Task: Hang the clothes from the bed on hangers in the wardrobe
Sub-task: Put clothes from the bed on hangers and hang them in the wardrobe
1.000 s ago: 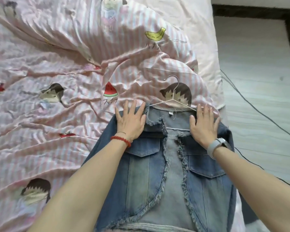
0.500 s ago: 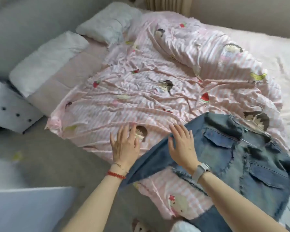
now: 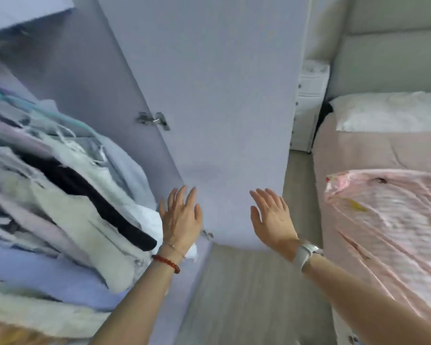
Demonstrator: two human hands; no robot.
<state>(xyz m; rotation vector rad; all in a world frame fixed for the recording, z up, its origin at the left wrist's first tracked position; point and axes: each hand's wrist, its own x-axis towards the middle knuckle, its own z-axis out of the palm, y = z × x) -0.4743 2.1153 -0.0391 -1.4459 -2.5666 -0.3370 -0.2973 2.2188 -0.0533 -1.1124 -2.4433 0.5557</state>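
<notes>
Clothes to hang: none lay in view; the visible strip of bed (image 3: pixel 373 155), right of the wardrobe door (image 3: pixel 221 108), showed only a pink striped quilt (image 3: pixel 388 215) and a white pillow (image 3: pixel 383 113).
Hangers: we could not pick out a free one; garments (image 3: pixel 67 195) already hung packed together left of the door.
Left hand (image 3: pixel 180 217): fingers straight and spread, holding nothing, raised near the door's hinged edge, just beside the hanging garments.
Right hand (image 3: pixel 274 217): likewise spread and bare, in front of the door's lower part, towards its free edge.
Step, as we judged it: reaching into the wardrobe for a hanger or a gap on the rail.
Doing it well: we reckoned it best to part the garments with the left hand and keep the door swung wide.
Blur: the wardrobe's contents were smeared, so the rail stayed unclear.
</notes>
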